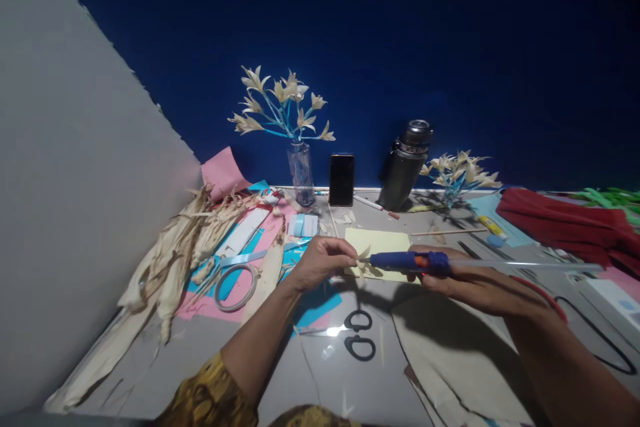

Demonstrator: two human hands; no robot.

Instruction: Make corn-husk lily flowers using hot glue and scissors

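My left hand [323,262] pinches a small pale husk flower [364,265] near the middle of the view. In my right hand [467,283] is a blue glue gun [407,261], with a long clear glue stick [530,266] sticking out of its back towards the right. The gun's tip touches or nearly touches the flower. Beneath them lies a pale yellow paper [385,241]. Black-handled scissors [359,333] rest on the table below my hands. A cream cloth [455,347] lies under my right forearm.
Dried husks [175,267], a tape roll [236,287] and coloured papers lie left. Along the back stand a glass vase [301,173] of husk flowers, a phone [341,180], a dark flask [406,165] and more flowers [460,173]. A red cloth [565,223] is right.
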